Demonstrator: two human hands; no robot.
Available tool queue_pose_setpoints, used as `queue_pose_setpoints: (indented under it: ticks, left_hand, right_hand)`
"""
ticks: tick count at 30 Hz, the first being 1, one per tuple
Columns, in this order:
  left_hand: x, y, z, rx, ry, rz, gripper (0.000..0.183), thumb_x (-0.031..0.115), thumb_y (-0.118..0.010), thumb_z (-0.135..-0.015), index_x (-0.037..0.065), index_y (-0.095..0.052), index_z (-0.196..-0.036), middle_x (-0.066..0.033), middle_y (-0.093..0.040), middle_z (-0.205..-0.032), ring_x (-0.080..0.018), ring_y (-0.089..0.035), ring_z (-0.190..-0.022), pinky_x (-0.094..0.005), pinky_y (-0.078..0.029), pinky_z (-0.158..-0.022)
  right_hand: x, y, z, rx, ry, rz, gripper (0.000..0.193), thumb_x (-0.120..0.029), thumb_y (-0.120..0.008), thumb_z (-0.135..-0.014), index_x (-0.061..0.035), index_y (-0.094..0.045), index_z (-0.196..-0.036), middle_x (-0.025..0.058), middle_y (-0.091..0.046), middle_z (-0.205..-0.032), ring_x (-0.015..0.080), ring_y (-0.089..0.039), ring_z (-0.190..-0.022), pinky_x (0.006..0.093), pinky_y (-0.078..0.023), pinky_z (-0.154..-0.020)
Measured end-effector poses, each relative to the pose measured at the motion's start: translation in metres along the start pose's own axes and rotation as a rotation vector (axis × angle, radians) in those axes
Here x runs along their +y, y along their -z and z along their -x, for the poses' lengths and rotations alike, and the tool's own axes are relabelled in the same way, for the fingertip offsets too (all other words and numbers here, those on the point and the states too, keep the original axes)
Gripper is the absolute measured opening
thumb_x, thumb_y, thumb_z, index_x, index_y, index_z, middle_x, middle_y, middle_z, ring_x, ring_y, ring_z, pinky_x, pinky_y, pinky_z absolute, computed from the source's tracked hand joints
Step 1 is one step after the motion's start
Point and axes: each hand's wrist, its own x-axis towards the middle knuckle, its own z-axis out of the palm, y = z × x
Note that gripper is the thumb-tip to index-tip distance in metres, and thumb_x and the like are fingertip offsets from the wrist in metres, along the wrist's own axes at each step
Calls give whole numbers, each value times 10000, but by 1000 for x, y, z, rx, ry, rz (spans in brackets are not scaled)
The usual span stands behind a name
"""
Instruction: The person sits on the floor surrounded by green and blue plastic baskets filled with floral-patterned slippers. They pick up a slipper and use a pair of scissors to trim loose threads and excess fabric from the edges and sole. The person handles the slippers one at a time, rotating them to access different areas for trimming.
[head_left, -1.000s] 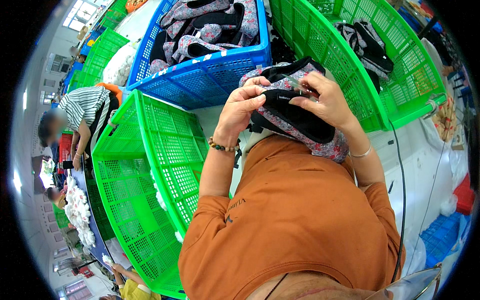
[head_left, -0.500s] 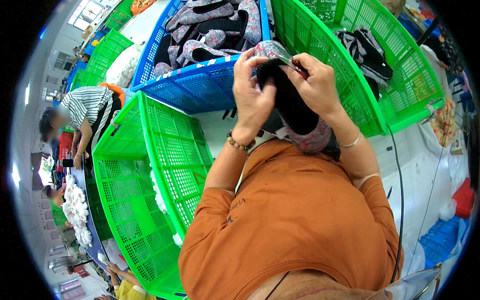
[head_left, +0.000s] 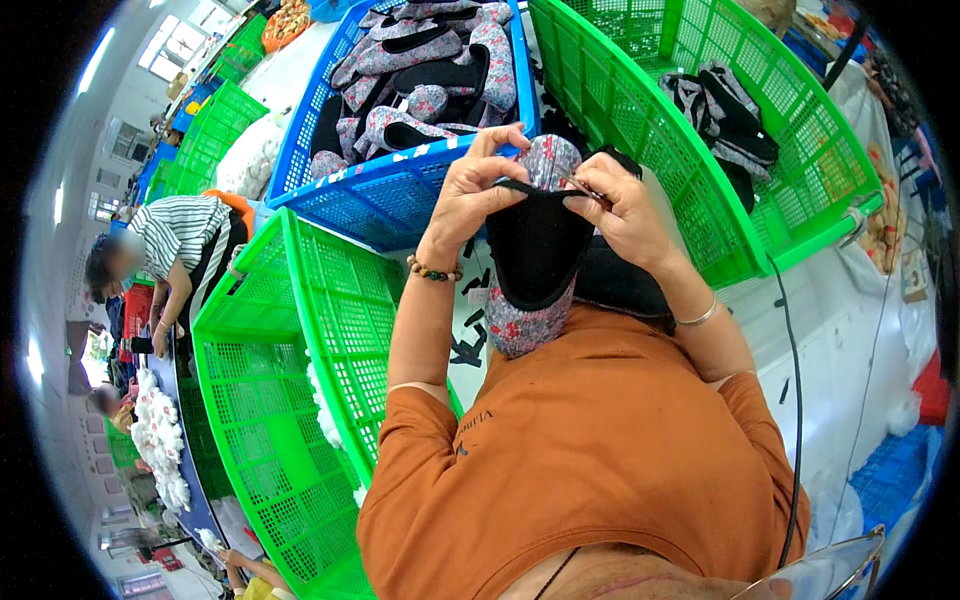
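Head view. Slipper (head_left: 538,245), grey with red floral print and black lining, is at the upper centre of the frame, in front of the wearer's orange shirt (head_left: 590,450). Its long axis runs roughly up and down the picture; one printed end points to the top, the other lies just above the shirt.

Left hand (head_left: 472,190): thumb and fingertips closed in a pinch on the left end of the slipper's black edge, other fingers loosely bent. Beaded bracelet (head_left: 435,271) on this wrist.

Right hand (head_left: 622,210): fingers curled in, thumb and forefinger nearly together around a thin tool (head_left: 577,184) at the right end of the same edge. Tool mostly hidden; kind cannot be told. The edge forms a near-straight line between the hands.

A second black item (head_left: 622,282) lies to the right of the slipper, partly under the right forearm.

Surroundings: blue crate (head_left: 405,170) at top centre, heaped with printed slippers (head_left: 425,75); green crate (head_left: 645,115) at upper right, holding dark footwear (head_left: 735,125); another green crate (head_left: 345,290) at left of centre. Black scraps (head_left: 466,350) on the floor, left of the slipper.
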Motion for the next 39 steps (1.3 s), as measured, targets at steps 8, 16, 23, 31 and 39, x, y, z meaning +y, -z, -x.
queue_pose_setpoints:
  ticks: [8,16,23,31,39]
  left_hand:
    - [1,-18,-10,-59,204,518,274,281,-679,-744,13,-623,-721,-142,-405,-1349,-217,-452,-1170,-324,-302,-1029]
    - [-25,-31,-7,82,366,878,243,154,-611,-856,-61,-639,-966,-136,-415,-1371,-189,-554,-1089,-316,-442,-959]
    - [-36,-37,4,125,343,860,301,125,-587,-876,-93,-595,-1083,-112,-482,-1317,-178,-542,-1118,-308,-425,-981]
    - [-22,-62,0,280,319,636,160,111,-588,-862,-35,-655,-860,-99,-492,-1285,-150,-491,-1117,-269,-371,-960]
    - [-29,-62,0,315,328,644,154,119,-602,-851,-26,-650,-832,-105,-494,-1233,-153,-491,-1109,-275,-386,-961]
  right_hand:
    - [9,-5,2,14,-189,-104,248,-215,-622,-894,2,-551,-797,71,-449,-699,194,-441,-608,308,-374,-567]
    - [11,-12,8,159,-192,232,309,-281,-726,-799,-24,-554,-801,131,-550,-725,277,-546,-575,364,-428,-521]
    - [-6,6,7,106,-89,367,295,-250,-749,-768,-32,-561,-832,113,-565,-777,266,-565,-606,345,-452,-534]
    - [-11,11,-14,174,87,337,178,-46,-699,-722,-60,-586,-859,96,-564,-808,277,-594,-681,353,-471,-570]
    - [-8,43,-18,274,-246,318,243,-202,-687,-843,10,-578,-792,98,-521,-710,214,-509,-580,309,-410,-529]
